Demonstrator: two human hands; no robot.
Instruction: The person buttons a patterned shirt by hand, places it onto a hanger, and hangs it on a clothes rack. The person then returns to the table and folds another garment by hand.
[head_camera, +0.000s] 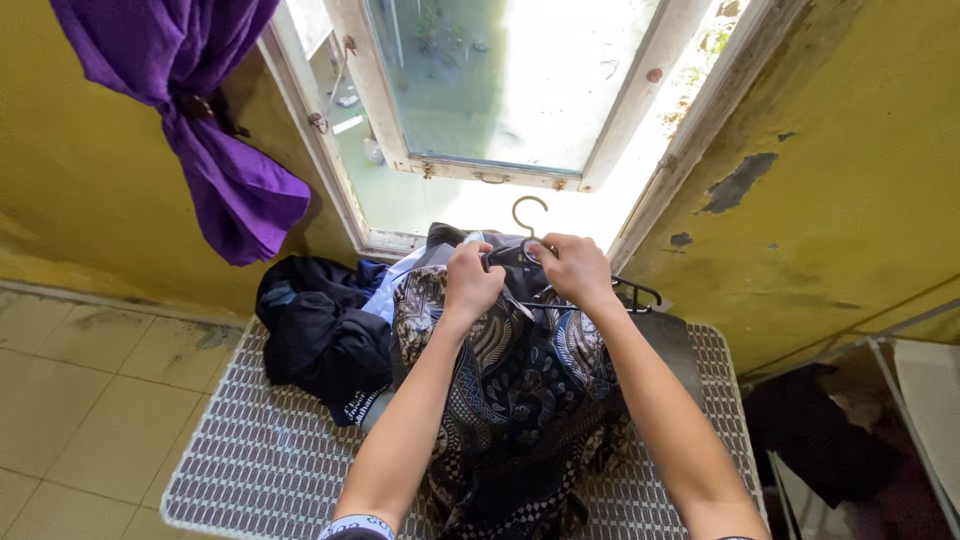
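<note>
A dark patterned garment (520, 400) with pale swirls lies along a checked ironing surface (250, 460). A black clothes hanger (640, 293) sits at the garment's top end, its hook (528, 212) pointing toward the window. My left hand (470, 280) pinches the garment's collar beside the hanger's neck. My right hand (578, 268) grips the fabric and the hanger just under the hook. Both forearms reach up over the garment.
A heap of dark clothes (325, 335) lies at the left of the surface. A knotted purple curtain (205, 130) hangs at the upper left. An open window frame (490, 170) is straight ahead, between yellow walls. More dark cloth (820, 430) lies at the lower right.
</note>
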